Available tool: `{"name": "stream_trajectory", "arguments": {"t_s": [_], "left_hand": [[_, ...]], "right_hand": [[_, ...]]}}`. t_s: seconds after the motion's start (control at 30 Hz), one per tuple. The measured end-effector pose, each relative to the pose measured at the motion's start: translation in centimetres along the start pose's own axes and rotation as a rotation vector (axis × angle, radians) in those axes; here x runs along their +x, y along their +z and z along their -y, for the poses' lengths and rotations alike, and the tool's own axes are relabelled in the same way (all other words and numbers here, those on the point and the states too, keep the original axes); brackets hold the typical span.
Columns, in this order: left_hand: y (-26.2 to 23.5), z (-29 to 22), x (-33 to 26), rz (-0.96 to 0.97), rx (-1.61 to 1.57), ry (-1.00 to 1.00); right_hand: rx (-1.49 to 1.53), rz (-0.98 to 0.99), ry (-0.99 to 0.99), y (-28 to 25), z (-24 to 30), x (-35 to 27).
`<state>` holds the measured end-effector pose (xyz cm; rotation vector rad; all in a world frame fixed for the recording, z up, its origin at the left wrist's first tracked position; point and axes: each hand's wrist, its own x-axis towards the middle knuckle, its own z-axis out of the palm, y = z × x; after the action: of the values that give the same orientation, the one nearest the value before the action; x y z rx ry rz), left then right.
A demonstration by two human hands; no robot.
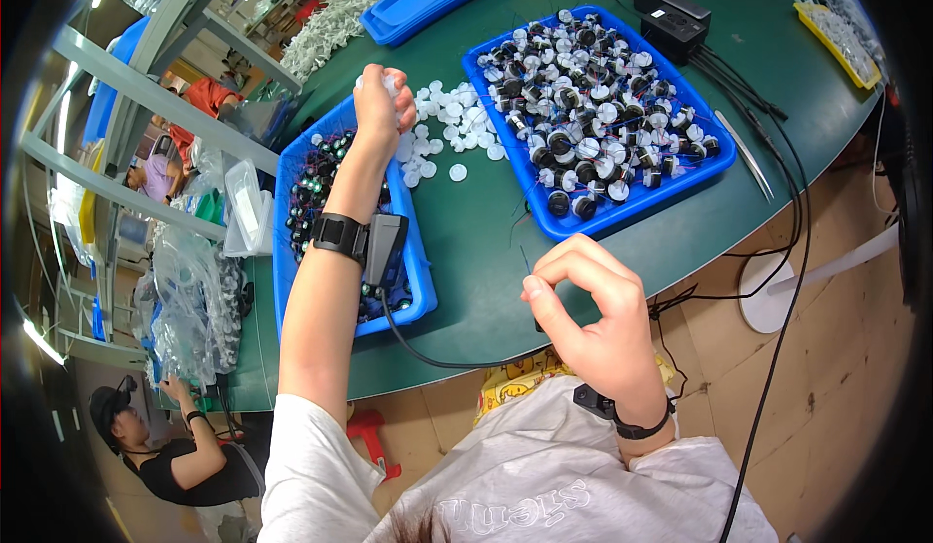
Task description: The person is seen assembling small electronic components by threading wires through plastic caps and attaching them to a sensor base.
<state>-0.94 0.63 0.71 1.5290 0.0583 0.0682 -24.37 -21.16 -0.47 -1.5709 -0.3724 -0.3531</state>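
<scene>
Left hand (381, 111) clenches white discs (391, 82) left of tray (641, 213); right hand (601, 322) pinches thin wire (526, 260) in front of it. Disc-topped parts (583, 106) inside look done; loose discs (458, 172) left of tray look pending.

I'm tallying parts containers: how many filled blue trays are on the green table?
2: the deep tray partly hidden under the left forearm, and the shallow tray to its right, white discs between them.

The green table (468, 222) bears blue trays (643, 210), white discs (470, 118) (loose, between two trays), tweezers (745, 157) and a black box (671, 20).
</scene>
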Motion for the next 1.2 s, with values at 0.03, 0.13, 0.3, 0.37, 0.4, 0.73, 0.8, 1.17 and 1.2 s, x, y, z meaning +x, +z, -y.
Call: {"name": "stream_trajectory", "arguments": {"t_s": [0.03,0.13,0.3,0.37,0.4,0.73,0.8,1.17,1.2], "left_hand": [[-0.1,0.1,0.0,0.012,-0.008,0.01],[0.1,0.1,-0.1,0.023,-0.029,0.025],[-0.2,0.0,-0.2,0.05,-0.057,0.025],[-0.4,0.0,-0.1,0.064,-0.074,0.011],[-0.4,0.1,0.0,0.065,-0.077,0.009],[-0.7,0.5,0.6,0.14,-0.171,0.015],[-0.6,0.4,0.1,0.136,-0.188,0.02],[-0.9,0.3,0.1,0.124,-0.155,0.055],[-0.8,0.4,0.0,0.117,-0.15,0.058]], "right_hand": [[0.002,0.001,-0.007,0.1,-0.1,0.0],[0.008,-0.002,0.01,0.3,0.0,0.1],[0.319,0.017,0.049,0.6,0.1,-0.1],[0.566,0.008,0.091,0.7,0.7,-0.4],[0.768,0.081,0.078,0.8,1.2,-0.5],[1.187,0.451,0.092,3.9,9.9,-1.0],[1.207,0.533,-0.004,3.5,10.7,0.2],[0.524,-0.364,-0.366,5.5,13.1,0.3],[0.502,-0.349,-0.417,5.0,12.6,0.4]]}}
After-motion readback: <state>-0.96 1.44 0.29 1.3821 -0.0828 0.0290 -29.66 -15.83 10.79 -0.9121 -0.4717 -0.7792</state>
